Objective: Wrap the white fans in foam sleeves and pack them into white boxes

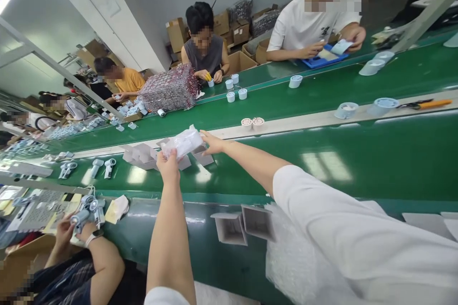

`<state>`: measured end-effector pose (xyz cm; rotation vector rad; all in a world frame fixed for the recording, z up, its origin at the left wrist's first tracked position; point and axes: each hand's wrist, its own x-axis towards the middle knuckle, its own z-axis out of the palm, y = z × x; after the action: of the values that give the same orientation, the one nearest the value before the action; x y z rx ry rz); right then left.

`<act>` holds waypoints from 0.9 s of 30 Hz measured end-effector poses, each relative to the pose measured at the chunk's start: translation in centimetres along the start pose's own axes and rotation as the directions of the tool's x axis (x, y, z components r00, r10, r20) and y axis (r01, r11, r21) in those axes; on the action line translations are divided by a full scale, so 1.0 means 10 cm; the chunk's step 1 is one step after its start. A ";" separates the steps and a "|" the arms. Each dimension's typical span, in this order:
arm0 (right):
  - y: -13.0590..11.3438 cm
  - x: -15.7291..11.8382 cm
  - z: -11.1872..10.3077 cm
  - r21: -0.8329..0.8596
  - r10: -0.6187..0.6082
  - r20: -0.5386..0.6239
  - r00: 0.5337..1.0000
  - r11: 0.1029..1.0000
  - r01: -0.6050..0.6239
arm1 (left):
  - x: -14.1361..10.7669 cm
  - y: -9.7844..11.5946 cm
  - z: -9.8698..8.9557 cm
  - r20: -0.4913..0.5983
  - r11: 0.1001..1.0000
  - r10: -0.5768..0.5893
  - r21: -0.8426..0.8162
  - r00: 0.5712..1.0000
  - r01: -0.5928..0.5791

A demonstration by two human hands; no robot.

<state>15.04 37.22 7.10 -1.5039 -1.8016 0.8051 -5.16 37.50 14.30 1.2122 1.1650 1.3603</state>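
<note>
Over the green conveyor belt, my left hand holds a translucent white plastic-wrapped item by its lower left end. My right hand is beside the item's right end, its fingers apart; whether the fingertips touch the wrap or the box behind is unclear. White open boxes stand on the belt behind and to the left of the wrapped item, partly hidden by it. Two more open boxes lie on the near table below my hands, next to a pile of clear plastic wrap under my right arm.
Several people sit across the belt handling small light-blue parts; a bubble-wrapped bundle stands among them. Another person's hands work at lower left. Pink round parts and orange-handled pliers lie on the pale divider. Blue devices lie left.
</note>
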 end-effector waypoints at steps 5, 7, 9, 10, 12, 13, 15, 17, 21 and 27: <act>0.25 0.00 0.08 -0.029 -0.133 -0.027 0.991 0.991 0.132 | 0.00 -0.10 -0.13 0.027 0.886 0.171 0.433 0.985 -0.165; 0.29 -0.03 0.11 -0.039 -0.168 -0.035 0.985 0.985 0.166 | -0.05 -0.05 -0.06 0.151 0.703 0.294 0.634 0.944 -0.321; 0.32 -0.06 0.13 -0.034 -0.160 -0.072 0.984 0.987 0.158 | -0.09 0.05 0.11 0.333 0.501 0.323 0.734 0.886 -0.459; 0.33 -0.08 0.13 -0.020 -0.136 -0.106 0.985 0.991 0.134 | -0.09 0.11 0.22 0.420 0.415 0.287 0.755 0.861 -0.507; 0.35 -0.13 0.12 0.028 -0.082 -0.168 0.982 0.996 0.088 | -0.07 0.26 0.44 0.530 0.285 0.126 0.791 0.839 -0.542; 0.36 -0.17 0.11 0.050 -0.071 -0.183 0.981 0.995 0.081 | -0.06 0.34 0.55 0.548 0.231 0.034 0.809 0.836 -0.540; 0.36 -0.27 0.09 0.073 -0.089 -0.176 0.980 0.992 0.103 | -0.04 0.45 0.73 0.540 0.139 -0.097 0.839 0.836 -0.526; 0.33 -0.39 0.09 0.073 -0.105 -0.181 0.978 0.990 0.120 | -0.07 0.51 0.87 0.524 0.080 -0.116 0.852 0.844 -0.517; 0.23 -0.70 0.07 0.088 -0.026 -0.289 0.957 0.995 0.053 | -0.30 0.49 1.07 0.524 0.102 -0.021 0.848 0.852 -0.519; 0.13 -1.18 -0.09 0.071 0.025 -0.414 0.910 0.997 0.005 | -0.80 0.29 1.23 0.605 0.166 0.086 0.775 0.792 -0.610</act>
<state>18.13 25.82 5.50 -1.5055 -1.4340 0.4971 7.54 30.04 17.11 2.7266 1.4308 0.3866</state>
